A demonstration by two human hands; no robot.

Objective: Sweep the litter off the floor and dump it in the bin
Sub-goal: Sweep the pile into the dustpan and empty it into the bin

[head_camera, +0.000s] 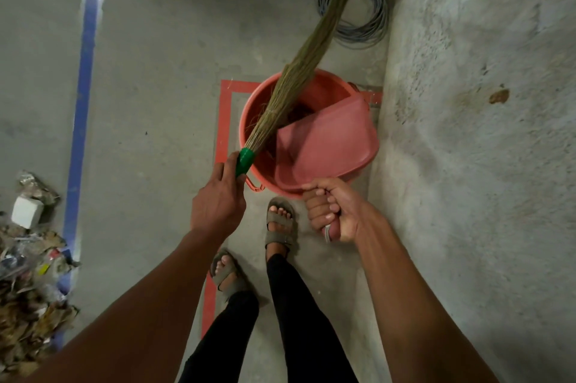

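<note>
Both my hands are busy: right hand [330, 211] clenches the dustpan [324, 145] tipped over the bin [249, 120], left hand [218, 198] grasps the broom [299, 70]. One load looks dumped, but a litter pile [31, 258] waits on the floor [156, 86].

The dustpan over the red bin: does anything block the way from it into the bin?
Nothing visible blocks it. The dustpan, gripped by the right hand, is tipped over the bin. The broom, held by the left hand, crosses the bin's left side, beside the dustpan.

Coiled grey cable [352, 5] lies by the wall; blue tape [82, 102] marks concrete.
</note>
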